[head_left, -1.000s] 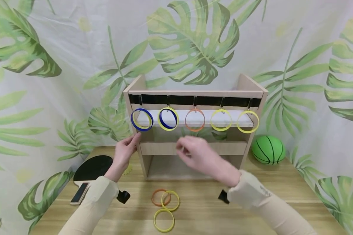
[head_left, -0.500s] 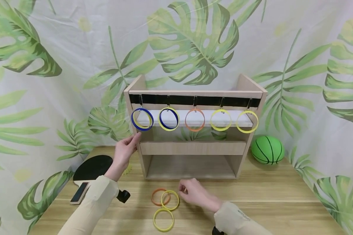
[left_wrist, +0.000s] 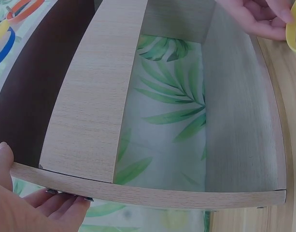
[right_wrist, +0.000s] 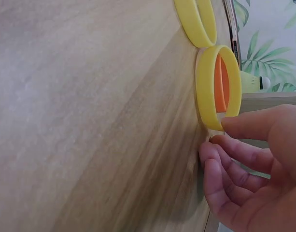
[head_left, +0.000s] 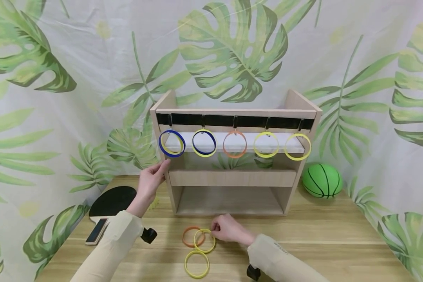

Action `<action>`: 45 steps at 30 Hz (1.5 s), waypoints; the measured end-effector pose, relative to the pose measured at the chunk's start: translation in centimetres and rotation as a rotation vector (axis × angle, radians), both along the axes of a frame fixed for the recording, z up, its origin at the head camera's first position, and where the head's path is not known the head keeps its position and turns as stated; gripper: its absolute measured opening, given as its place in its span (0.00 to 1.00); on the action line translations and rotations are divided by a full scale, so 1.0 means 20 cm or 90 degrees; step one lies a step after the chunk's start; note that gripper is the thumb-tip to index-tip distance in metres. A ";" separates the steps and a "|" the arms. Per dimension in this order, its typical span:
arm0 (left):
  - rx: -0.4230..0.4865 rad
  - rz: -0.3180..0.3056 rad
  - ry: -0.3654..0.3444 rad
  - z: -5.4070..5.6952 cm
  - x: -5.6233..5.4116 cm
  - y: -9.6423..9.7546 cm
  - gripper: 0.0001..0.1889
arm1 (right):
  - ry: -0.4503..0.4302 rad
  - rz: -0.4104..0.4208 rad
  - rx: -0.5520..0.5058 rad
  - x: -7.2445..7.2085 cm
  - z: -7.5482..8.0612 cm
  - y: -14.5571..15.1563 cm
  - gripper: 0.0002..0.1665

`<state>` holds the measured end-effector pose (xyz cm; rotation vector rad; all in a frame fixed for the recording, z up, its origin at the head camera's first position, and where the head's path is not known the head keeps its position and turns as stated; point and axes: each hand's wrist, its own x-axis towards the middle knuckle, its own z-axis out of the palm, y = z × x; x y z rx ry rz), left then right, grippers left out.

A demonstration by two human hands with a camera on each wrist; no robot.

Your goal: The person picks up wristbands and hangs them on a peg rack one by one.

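Note:
My left hand point(head_left: 150, 184) holds the left side panel of a small wooden shelf point(head_left: 232, 178), thumb on one face and fingers on the other, as the left wrist view point(left_wrist: 152, 193) shows. My right hand point(head_left: 229, 229) is low over the table, pinching the edge of a yellow wristband point(right_wrist: 205, 92) between thumb and forefinger. That band overlaps an orange wristband point(head_left: 188, 244). Nearer me lies another yellow wristband point(head_left: 187, 268). From hooks on the shelf's black strip point(head_left: 218, 120) hang a blue with a yellow band point(head_left: 161, 147), another yellow-and-blue pair point(head_left: 215, 147), an orange point(head_left: 246, 147) and two single yellow bands.
A green ball point(head_left: 322, 180) sits right of the shelf. At left lie a black paddle point(head_left: 112, 199) and a dark rectangular object point(head_left: 96, 231) by its handle. Behind the shelf hangs a leaf-patterned cloth point(head_left: 91, 70). The wooden table point(head_left: 320, 235) extends to the right.
My right hand has come down from in front of the shelf to the table, then left to the yellow wristband. My left hand has stayed on the side panel.

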<state>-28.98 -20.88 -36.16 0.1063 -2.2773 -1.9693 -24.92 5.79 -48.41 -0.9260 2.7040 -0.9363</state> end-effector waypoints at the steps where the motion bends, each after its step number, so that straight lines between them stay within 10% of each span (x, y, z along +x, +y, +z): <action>1: 0.001 -0.001 0.000 0.00 0.00 0.00 0.33 | -0.004 0.000 0.002 0.00 0.00 0.00 0.03; 10: 0.006 -0.001 -0.005 0.00 0.00 0.01 0.34 | 0.019 -0.003 -0.019 0.00 0.02 0.02 0.02; 18: -0.001 0.004 -0.001 0.01 0.00 0.01 0.35 | 0.058 0.022 -0.061 0.03 0.18 0.08 0.01; 32: -0.008 0.003 -0.003 0.01 0.00 0.00 0.36 | 0.270 0.023 -0.128 0.14 0.87 0.29 0.03; 45: -0.010 0.002 -0.003 0.01 0.00 0.01 0.35 | 0.482 -0.047 -0.140 0.03 1.37 0.37 0.02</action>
